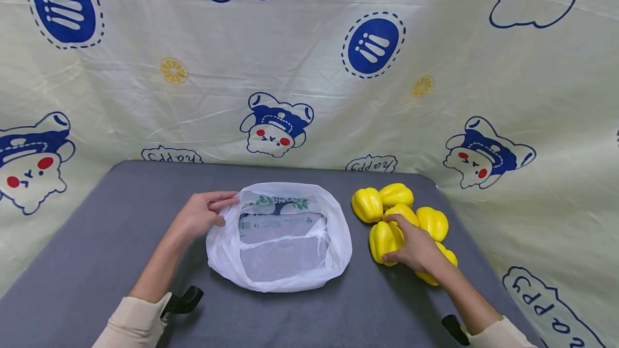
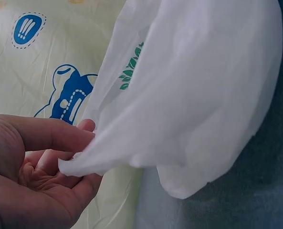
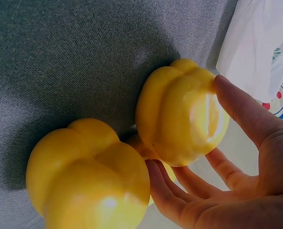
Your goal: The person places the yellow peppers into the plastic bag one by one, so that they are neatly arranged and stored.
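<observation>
A white plastic bag [image 1: 222,265] lies on the grey table with its mouth spread wide and a green leaf print showing inside. My left hand [image 1: 195,216] holds the bag's left rim; in the left wrist view the rim of the bag [image 2: 193,105] passes between thumb and fingers. To the right, my right hand [image 1: 418,248] grips a yellow bell pepper [image 1: 383,241], the one nearest the bag. The right wrist view shows the thumb on one side of this bell pepper [image 3: 172,114] and the fingers on the other.
Several more yellow bell peppers [image 1: 432,223] are clustered behind and to the right of the gripped one, some partly hidden by the right hand. The grey table [image 1: 300,321] ends at a patterned curtain [image 1: 309,42] that hangs behind and at the sides.
</observation>
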Demonstrator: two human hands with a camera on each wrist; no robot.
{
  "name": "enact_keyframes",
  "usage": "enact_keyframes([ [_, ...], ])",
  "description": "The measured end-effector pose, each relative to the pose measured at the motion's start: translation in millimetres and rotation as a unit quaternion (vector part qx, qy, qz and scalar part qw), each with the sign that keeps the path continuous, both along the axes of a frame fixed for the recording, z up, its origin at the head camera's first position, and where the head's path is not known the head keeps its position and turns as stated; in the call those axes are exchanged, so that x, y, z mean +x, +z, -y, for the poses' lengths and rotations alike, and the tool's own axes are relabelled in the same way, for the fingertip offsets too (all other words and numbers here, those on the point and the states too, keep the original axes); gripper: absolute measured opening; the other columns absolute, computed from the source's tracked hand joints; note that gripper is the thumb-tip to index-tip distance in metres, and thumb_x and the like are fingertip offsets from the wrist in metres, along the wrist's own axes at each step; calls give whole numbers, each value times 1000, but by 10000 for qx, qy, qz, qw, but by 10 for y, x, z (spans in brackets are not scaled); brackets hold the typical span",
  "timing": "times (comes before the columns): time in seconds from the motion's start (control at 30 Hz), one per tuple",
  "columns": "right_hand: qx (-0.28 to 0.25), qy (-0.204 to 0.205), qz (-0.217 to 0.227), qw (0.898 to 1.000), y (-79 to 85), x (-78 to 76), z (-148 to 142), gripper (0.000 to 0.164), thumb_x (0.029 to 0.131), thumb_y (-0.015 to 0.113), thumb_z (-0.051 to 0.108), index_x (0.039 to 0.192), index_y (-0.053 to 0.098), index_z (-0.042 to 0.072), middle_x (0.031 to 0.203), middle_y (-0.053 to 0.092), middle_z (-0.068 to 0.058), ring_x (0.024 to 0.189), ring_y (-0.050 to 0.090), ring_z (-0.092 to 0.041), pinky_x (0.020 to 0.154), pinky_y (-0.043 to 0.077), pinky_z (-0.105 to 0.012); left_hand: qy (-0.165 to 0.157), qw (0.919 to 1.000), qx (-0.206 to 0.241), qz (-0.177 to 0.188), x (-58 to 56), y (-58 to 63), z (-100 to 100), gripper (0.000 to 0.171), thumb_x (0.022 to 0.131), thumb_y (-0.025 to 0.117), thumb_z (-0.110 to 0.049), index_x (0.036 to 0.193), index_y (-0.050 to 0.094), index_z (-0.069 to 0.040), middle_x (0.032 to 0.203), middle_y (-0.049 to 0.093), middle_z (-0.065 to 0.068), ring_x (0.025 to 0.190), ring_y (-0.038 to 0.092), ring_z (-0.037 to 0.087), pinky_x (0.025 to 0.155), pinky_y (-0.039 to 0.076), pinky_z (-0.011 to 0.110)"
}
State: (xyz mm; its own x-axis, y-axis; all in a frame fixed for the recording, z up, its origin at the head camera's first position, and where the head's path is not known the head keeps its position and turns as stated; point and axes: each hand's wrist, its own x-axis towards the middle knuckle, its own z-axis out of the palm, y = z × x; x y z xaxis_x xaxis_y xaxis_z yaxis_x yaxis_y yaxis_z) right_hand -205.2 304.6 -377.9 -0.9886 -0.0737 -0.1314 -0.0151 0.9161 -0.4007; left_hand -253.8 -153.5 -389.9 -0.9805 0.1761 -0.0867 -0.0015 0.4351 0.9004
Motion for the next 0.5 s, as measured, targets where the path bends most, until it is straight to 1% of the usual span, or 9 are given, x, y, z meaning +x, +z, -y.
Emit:
enact_keyframes([
  [0.17,-32,30,3,10000,-6,-3,3,92,70,91,26,147,44,10,143,54,-24,115,54,-41,99,41,-66,14,10000,48,8,9,5,-12,67,80,58,14,144,57,-6,138,63,11,143,46,33,82,44,29],
  [0.37,-25,154,-107,9998,-35,-7,-4,95,67,93,23,147,44,8,141,56,-25,115,55,-40,100,41,-66,-127,9997,186,0,33,17,-25,72,78,56,18,147,53,-4,142,60,13,140,45,29,73,43,26],
  [0.5,-39,202,-200,9996,-65,1,-6,95,66,93,20,147,43,7,141,55,-27,120,54,-43,103,39,-66,-213,9993,316,38,42,12,-30,73,79,56,18,148,51,-4,144,58,13,139,45,29,71,42,25],
])
